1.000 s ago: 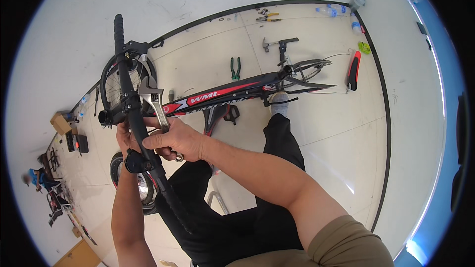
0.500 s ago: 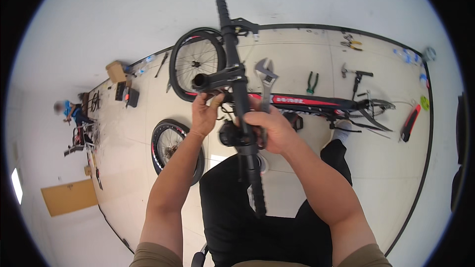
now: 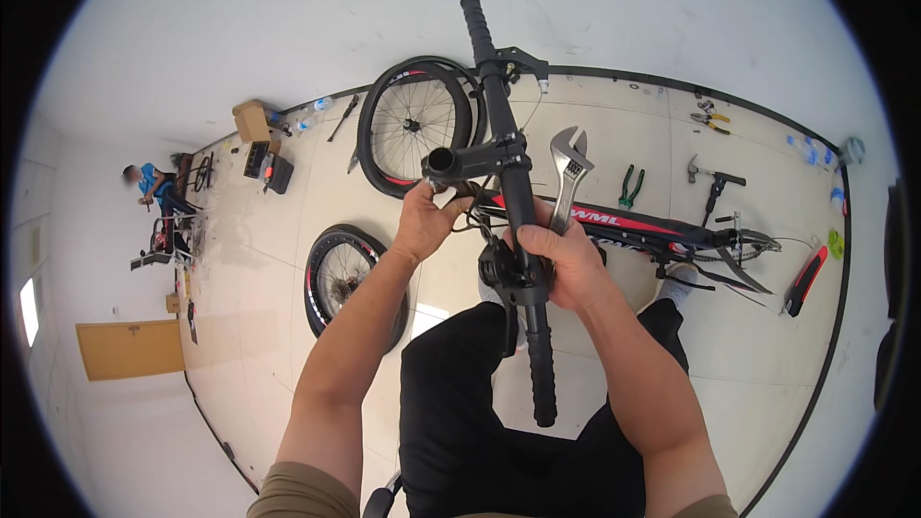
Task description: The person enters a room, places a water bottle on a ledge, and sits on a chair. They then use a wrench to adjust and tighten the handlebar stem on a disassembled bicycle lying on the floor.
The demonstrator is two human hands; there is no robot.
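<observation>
A black bicycle handlebar (image 3: pixel 521 211) with ribbed grips stands across the view in front of me, its stem (image 3: pixel 477 158) pointing left to a round open clamp. My left hand (image 3: pixel 429 223) is closed at the underside of that clamp, thumb and fingers curled together, partly hidden by the stem. With my right hand (image 3: pixel 568 264) I grip the handlebar and a silver adjustable wrench (image 3: pixel 570 168), whose jaws point up. Cables and a dark round part (image 3: pixel 499 262) hang by the bar. Behind it lies a black and red bicycle frame (image 3: pixel 624 223).
Two wheels lie left of the frame: one front wheel (image 3: pixel 374 125) and one nearer (image 3: pixel 312 273). Green-handled pliers (image 3: pixel 630 188), a hammer (image 3: pixel 710 173), yellow-handled pliers (image 3: pixel 712 122) and a black and red mudguard-like part (image 3: pixel 806 281) lie right. A person (image 3: pixel 158 187) works far left.
The view has shifted, so the scene sits further right. The handlebar, with both hands on it, has moved right too. The grip on the wrench looks the same.
</observation>
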